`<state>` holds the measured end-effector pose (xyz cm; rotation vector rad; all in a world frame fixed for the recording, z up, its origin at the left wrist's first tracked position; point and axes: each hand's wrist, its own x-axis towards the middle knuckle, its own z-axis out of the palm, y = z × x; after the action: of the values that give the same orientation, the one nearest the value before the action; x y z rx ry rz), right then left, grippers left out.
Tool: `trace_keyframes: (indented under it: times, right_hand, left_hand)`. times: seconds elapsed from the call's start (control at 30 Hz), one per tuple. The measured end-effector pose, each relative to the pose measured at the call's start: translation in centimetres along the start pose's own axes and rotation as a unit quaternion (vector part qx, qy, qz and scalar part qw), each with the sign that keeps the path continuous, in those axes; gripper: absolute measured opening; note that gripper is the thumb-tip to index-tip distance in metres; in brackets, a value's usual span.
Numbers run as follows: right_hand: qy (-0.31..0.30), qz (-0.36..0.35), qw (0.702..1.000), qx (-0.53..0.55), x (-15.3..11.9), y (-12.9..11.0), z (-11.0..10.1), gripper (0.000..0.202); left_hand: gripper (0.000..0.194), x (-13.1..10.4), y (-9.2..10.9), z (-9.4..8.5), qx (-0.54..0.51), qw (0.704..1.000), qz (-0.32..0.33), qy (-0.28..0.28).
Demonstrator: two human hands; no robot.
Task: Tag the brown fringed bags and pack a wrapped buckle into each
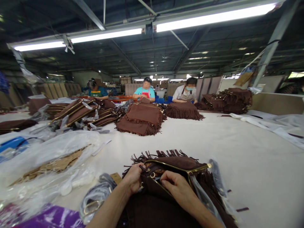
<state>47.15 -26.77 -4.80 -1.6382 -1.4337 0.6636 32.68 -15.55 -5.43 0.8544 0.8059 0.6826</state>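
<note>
A dark brown fringed handbag point(152, 205) lies in front of me, its gold-toothed zipper point(175, 167) gaping and a patterned lining partly showing. At the bag's left corner my left hand point(134, 178) is closed on its edge, beside the small metal rings. My right hand point(174, 186) reaches over the opening, fingers bent with the tips dipping inside; whatever they pinch, if anything, is hidden. A strip of clear plastic wrap point(206, 196) hangs along the bag's right side. Strands of fringe point(166, 154) spread beyond its far edge.
Stacks of brown fringed bags point(142, 117) and zippered pieces point(76, 110) lie across the table's far side. Clear plastic sheeting point(78, 145), a wrapped strap coil point(98, 193) and a purple packet point(52, 218) are at left. Three people sit opposite.
</note>
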Motion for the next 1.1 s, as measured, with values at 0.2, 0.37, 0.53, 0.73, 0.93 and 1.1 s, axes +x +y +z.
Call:
trace_keyframes:
  times: [0.2, 0.37, 0.53, 0.73, 0.93, 1.1]
  right_hand:
    - [-0.001, -0.016, 0.999, 0.029, 0.6, -1.0, 1.1, 0.012]
    - [0.021, -0.053, 0.998, 0.003, 0.7, -2.1, 1.9, 0.01]
    - [0.03, -0.119, 0.985, -0.124, 0.5, -2.2, 2.3, 0.006]
    - [0.105, -0.185, 0.925, -0.316, 0.1, -1.8, 3.2, 0.02]
    - [0.056, -0.244, 0.965, -0.083, 0.2, -1.9, 2.7, 0.025]
    - [0.052, -0.16, 0.986, 0.007, 0.3, 0.7, 1.7, 0.024]
  left_hand:
    - [0.01, 0.1, -0.2, 0.0, 0.034, 0.999, 0.014, 0.013]
    - [0.008, -0.5, -0.5, 0.5, 0.091, 0.994, 0.056, 0.027]
    - [0.004, -0.8, -0.9, 0.7, 0.149, 0.982, 0.114, 0.039]
    - [0.01, -0.7, -1.5, 0.4, 0.213, 0.963, 0.158, 0.051]
    - [0.011, -1.9, -0.7, 0.8, 0.256, 0.952, 0.164, 0.044]
    - [0.017, -9.1, 4.9, -2.1, 0.372, 0.889, 0.267, -0.017]
